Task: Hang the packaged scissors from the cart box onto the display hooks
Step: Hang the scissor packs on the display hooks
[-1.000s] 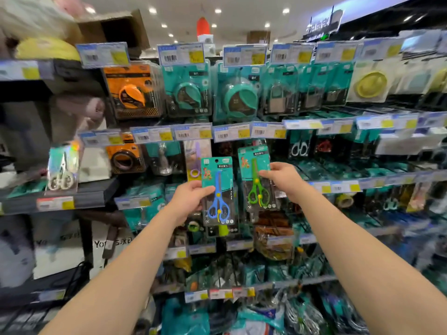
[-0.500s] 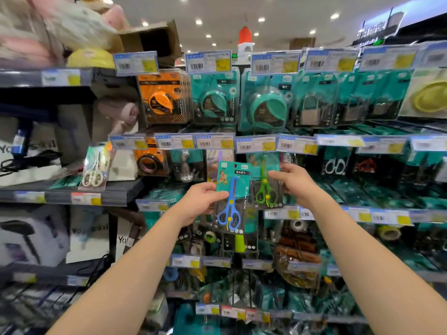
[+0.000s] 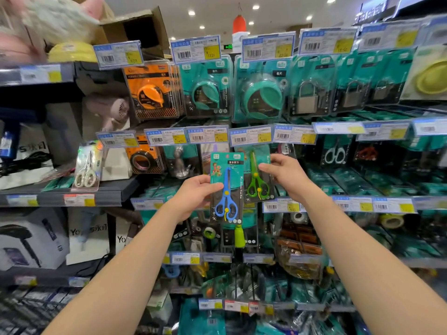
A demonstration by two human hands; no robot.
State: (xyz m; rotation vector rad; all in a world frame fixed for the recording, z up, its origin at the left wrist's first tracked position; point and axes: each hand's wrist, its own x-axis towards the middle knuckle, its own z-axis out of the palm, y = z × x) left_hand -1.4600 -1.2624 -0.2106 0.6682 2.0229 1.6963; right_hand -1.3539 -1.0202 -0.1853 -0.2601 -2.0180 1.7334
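The blue scissors pack (image 3: 227,187) stands upright in front of the display. The left hand (image 3: 193,197) pinches its left edge, thumb on the front and fingers curled behind. Just right of the blue scissors pack and partly behind it is the green scissors pack (image 3: 257,180). The right hand (image 3: 287,175) grips its right edge with curled fingers. A row of price tags (image 3: 251,136) runs just above the blue scissors pack.
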